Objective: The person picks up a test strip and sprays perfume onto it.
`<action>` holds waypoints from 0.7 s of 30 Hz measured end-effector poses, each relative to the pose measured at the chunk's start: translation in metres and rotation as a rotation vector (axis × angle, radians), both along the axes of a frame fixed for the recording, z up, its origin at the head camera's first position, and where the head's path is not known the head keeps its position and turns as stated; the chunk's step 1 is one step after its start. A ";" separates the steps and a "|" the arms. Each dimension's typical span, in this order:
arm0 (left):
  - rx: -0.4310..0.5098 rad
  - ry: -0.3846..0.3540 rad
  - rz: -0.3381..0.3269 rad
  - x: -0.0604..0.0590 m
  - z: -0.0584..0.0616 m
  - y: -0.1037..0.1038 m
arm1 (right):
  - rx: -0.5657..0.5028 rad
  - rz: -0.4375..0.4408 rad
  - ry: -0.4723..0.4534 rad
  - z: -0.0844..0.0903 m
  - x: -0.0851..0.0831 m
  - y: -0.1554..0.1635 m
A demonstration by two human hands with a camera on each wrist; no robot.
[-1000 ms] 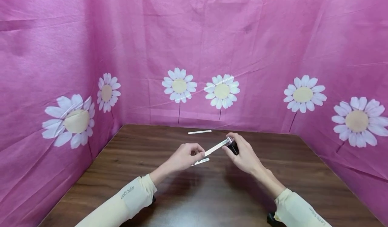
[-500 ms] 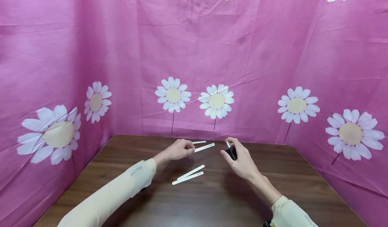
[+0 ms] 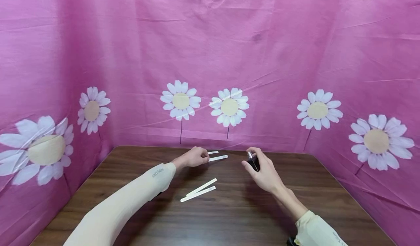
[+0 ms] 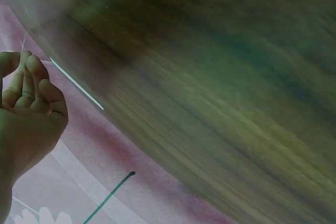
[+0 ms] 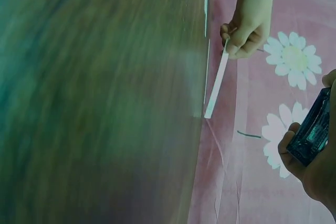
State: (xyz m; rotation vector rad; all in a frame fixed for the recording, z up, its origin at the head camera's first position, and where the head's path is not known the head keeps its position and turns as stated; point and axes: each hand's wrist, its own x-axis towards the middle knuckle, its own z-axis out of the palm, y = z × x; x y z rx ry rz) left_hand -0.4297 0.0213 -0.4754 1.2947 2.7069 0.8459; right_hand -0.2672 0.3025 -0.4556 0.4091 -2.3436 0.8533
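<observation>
Left hand (image 3: 194, 158) pinches one end of a thin white paper strip (image 3: 218, 158) between thumb and curled fingers, far side of the worktop (image 3: 229, 216), close to the back drape. Strip sticks out to the right from the fingertips, free end unsupported; in the right wrist view it hangs from the same hand (image 5: 247, 24) as a narrow stiff-looking strip (image 5: 216, 88). Whether it touches the wood can't be told.

Right hand (image 3: 264, 171) is clenched around a small dark glass bottle (image 3: 252, 162) with a silvery top; the top looks toward the strip but stays apart from it. Right wrist view shows the bottle (image 5: 315, 129) as blue-green faceted glass gripped between fingers and thumb.

Handling, as a guess: strip is very light, card-like, bends easily and will flutter or droop if held far from the end, so a pinch at one end is the sensible hold. Bottle is hard, smooth, probably slippery and breakable, heavier than it looks; best held round the body with a finger free for the top.

Outward: another short white strip (image 3: 213, 152) lies on the worktop just behind the held one. Two more strips (image 3: 198, 190) lie together, nearer the person, between the arms. Cream sleeves (image 3: 131, 198) with small lettering. Pink cloth with white daisies (image 3: 179, 100) hangs on three sides.
</observation>
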 end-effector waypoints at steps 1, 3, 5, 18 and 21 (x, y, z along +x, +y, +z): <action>-0.008 0.010 0.007 0.000 0.001 0.000 | 0.004 0.001 0.001 0.001 0.000 0.001; -0.021 0.025 0.021 0.000 0.003 -0.001 | 0.005 0.001 0.006 0.002 0.000 0.002; -0.034 0.024 0.032 -0.001 0.005 -0.002 | 0.006 0.000 0.014 0.003 0.001 0.003; -0.042 -0.141 0.085 -0.013 0.005 -0.025 | -0.020 0.008 -0.011 0.007 0.006 0.001; -0.074 -0.101 0.081 -0.015 0.000 -0.029 | -0.018 0.014 -0.021 0.007 0.006 0.000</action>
